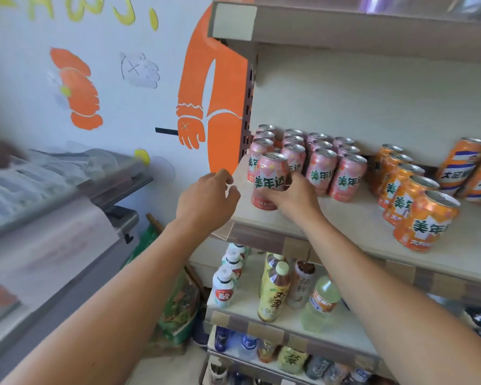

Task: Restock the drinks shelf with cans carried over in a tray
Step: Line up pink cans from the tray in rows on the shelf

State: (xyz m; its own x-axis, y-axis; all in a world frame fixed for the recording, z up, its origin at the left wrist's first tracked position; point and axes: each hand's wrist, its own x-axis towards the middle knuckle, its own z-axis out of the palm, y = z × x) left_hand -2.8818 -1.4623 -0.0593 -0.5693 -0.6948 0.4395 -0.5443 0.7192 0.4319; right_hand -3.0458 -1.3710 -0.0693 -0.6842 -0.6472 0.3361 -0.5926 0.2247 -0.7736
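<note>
At the left front corner of the drinks shelf, the right hand grips a pink can; fingers wrap the can's right side and lower body, can upright or tilted slightly, its base at or just above the shelf board (contact cannot be told). Left hand hovers just left of that can, beyond the shelf's left edge, fingers loosely curled, holding nothing, not touching the can.

Directly behind the right hand: block of pink cans in rows running back toward the shelf's rear panel, all upright, close together. The gripped can sits in front of the leftmost row.

Right of the right hand, well apart from the pink block: a row of orange cans running front to back, upright. Further right, two orange-and-blue cans leaning, tilted.

Below both forearms: lower shelf with bottles of mixed kinds, white, yellow-labelled, green; a further tier beneath with more bottles, blurred.

Left of the left arm: a grey chest freezer with sliding glass lid, blurred. Behind the left hand, a white wall with orange mural
</note>
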